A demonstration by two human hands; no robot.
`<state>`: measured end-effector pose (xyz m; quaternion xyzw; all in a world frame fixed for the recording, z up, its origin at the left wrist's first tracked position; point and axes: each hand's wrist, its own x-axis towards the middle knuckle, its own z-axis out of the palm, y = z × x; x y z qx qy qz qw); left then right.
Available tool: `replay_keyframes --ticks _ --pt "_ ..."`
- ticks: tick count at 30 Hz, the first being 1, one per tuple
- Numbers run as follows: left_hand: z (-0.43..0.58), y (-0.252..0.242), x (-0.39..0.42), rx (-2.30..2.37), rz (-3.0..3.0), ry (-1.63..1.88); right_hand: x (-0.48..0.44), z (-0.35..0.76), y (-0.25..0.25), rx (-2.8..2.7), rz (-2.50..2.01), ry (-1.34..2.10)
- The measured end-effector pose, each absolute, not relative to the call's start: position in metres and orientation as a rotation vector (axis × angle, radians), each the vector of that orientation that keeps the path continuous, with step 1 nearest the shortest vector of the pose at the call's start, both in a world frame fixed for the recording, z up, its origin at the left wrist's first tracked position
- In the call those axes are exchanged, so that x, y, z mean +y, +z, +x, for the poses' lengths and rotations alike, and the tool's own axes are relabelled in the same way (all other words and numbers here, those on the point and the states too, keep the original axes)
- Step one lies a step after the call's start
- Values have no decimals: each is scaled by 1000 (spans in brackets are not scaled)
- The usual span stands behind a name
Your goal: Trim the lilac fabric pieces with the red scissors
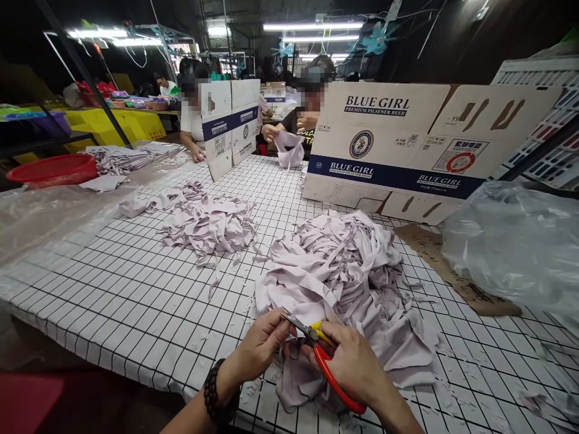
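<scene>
My right hand (350,361) grips red-and-yellow-handled snips (325,358), their metal blades pointing left toward my left hand. My left hand (262,343), with a dark bead bracelet on the wrist, pinches the edge of a pale lilac fabric piece (294,377) right at the blade tips. The piece hangs over the near table edge between both hands. Just beyond them lies a large heap of lilac fabric pieces (348,271) on the white grid-patterned table cover (136,301).
A smaller lilac fabric heap (208,223) lies at centre left. Blue Girl cardboard boxes (389,150) stand opened as screens across the table. Two people work behind them. A clear plastic bag (515,241) sits at right, a red basket (49,169) at far left.
</scene>
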<state>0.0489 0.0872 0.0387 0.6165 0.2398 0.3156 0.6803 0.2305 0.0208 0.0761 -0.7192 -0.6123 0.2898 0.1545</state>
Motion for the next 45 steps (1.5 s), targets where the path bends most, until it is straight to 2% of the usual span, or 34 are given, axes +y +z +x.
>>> replay_keyframes --ticks 21,23,28,30,34,37,39,45 --pt "47 34 85 522 1208 700 19 227 59 -1790 -1921 636" --pt "48 34 85 529 1190 689 19 226 57 -1741 -1896 684" --pt "48 36 86 509 1173 693 17 232 61 -1472 -1672 1091" --pt "48 35 86 510 1181 695 18 239 60 -1334 -1734 990" --pt "48 32 87 529 1194 717 23 246 47 -1314 -2006 476" --pt "49 34 86 539 1197 722 28 241 42 -1332 -2007 356" --pt "49 35 85 530 1208 716 29 235 46 -1220 -1924 432" --pt "48 34 83 491 1239 694 36 213 67 -1024 -1278 1233"
